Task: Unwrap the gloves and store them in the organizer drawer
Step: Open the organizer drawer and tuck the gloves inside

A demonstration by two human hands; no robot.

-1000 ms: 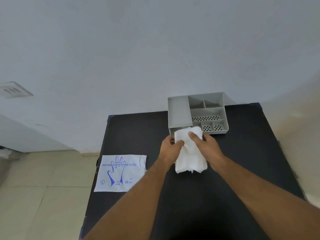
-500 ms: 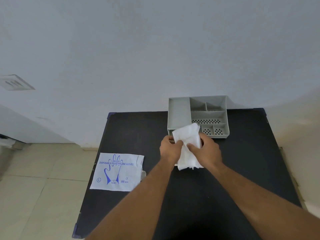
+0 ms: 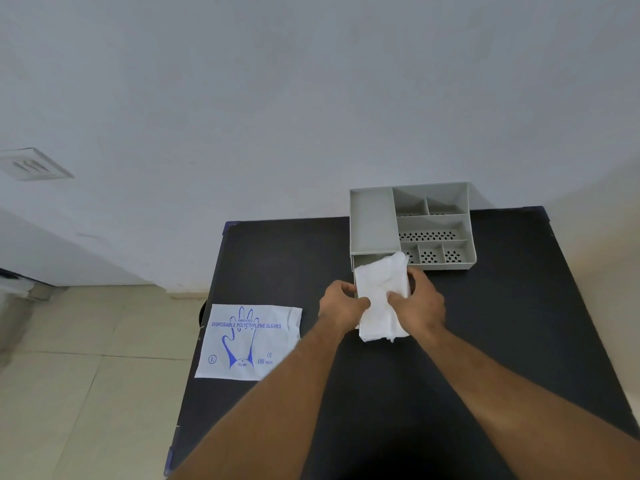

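Near the back edge of the black table [image 3: 277,258], right in front of the grey organizer [image 3: 374,220], you hold the stack of white plastic gloves [image 3: 381,299] with both hands. Your left hand [image 3: 341,304] is curled shut on the left side of the stack, thumb on top. Your right hand [image 3: 420,303] is curled shut on the right side, and its fingers wrap under the stack. The far end of the gloves already pokes over the open drawer [image 3: 363,260] at the organizer's front left corner. The near end hangs out toward you, over the table.

You are at the putting-in step, I think. The gloves are out of their bag, and the empty printed bag [image 3: 249,341] lies flat at the left edge of the table, partly over the side.

To do this well, keep the stack squeezed flat so the thin gloves do not slide apart. Line the stack up with the drawer so its sides do not catch on the walls. Push the far end down and in first, then tuck the near end after it. Go slow, because the organizer looks light and may scoot back. You cannot see how deep the drawer is from here, so feel for the bottom.
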